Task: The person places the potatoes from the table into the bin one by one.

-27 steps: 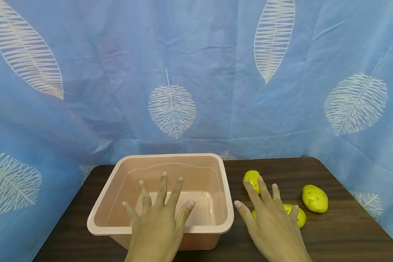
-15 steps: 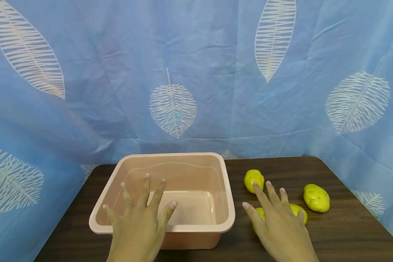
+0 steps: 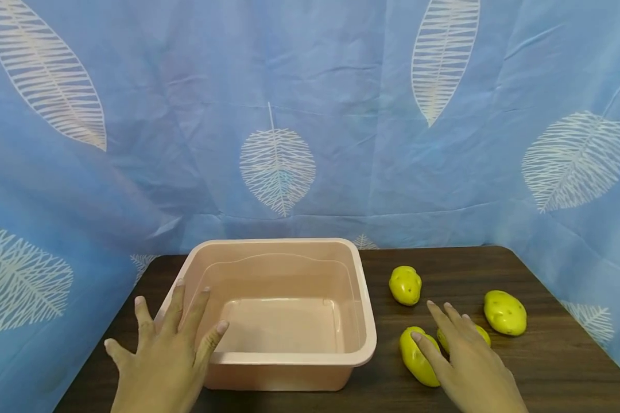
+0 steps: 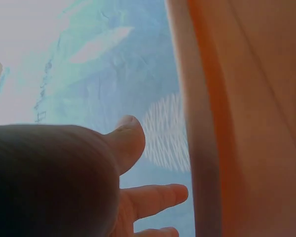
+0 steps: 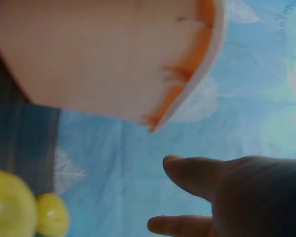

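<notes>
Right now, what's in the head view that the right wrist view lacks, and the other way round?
Head only: the left hand, the inside floor of the basin, and four yellow potatoes, where the right wrist view gets just two.

Right wrist only: an orange band beneath the basin's rim, and dark scribble-like marks on the curtain.

Both: the right hand, the basin, some potatoes, the dark table and the leaf-print curtain.
</notes>
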### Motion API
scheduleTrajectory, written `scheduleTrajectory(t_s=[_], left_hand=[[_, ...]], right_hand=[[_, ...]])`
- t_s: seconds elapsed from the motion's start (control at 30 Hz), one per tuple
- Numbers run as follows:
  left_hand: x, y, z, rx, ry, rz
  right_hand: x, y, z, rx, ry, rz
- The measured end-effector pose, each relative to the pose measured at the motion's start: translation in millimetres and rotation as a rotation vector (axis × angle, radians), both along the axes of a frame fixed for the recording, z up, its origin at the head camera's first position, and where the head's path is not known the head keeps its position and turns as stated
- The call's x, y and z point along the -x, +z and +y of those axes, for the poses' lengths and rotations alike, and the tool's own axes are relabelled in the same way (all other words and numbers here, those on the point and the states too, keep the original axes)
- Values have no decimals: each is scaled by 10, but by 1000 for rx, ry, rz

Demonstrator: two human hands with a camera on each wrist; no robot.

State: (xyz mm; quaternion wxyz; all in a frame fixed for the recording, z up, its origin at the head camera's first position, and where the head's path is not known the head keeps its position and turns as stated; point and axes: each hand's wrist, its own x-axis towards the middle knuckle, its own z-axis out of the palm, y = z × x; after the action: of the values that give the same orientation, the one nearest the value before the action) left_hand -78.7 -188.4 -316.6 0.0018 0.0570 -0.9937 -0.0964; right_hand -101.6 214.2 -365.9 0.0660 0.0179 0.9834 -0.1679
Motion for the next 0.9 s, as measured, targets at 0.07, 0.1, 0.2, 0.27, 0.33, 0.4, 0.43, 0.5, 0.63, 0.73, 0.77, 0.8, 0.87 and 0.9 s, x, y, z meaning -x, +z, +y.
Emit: scheduleTrajectory(t_s=[0.07,0.1,0.2,0.27,0.33,0.4,0.43,0.5,0.63,0.73,0.77,0.8,0.87,0.9], left_hand=[[14,-13,-89,3,6,-27],[18,-25,-134,7,10,-30],[31,-63,-269,13,24,-54],[30,-95,-354,18,36,-73],[29,-129,-428,16,46,-94],[25,-162,-497,15,47,-110],[23,-179,-532,12,45,-119],[23,-216,-594,4,33,-117],[31,-321,-694,-35,-45,-29],[31,-408,-758,-101,-117,59],[28,-435,-783,-119,-136,82],[24,-457,-809,-152,-157,102],[15,-495,-857,-200,-190,130],[14,-514,-878,-223,-212,150]], right_hand=[[0,-74,61,-1,6,-7],[0,-109,85,2,10,-16],[2,-202,128,15,13,-39],[10,-251,137,24,12,-36],[20,-290,136,33,9,-23],[30,-323,131,43,6,-7],[35,-338,129,49,4,1],[39,-370,128,58,-1,8],[34,-456,129,66,12,65],[19,-543,127,84,33,134],[17,-573,126,90,38,155],[16,-603,126,97,42,171],[20,-657,128,106,45,192],[22,-682,131,108,44,201]])
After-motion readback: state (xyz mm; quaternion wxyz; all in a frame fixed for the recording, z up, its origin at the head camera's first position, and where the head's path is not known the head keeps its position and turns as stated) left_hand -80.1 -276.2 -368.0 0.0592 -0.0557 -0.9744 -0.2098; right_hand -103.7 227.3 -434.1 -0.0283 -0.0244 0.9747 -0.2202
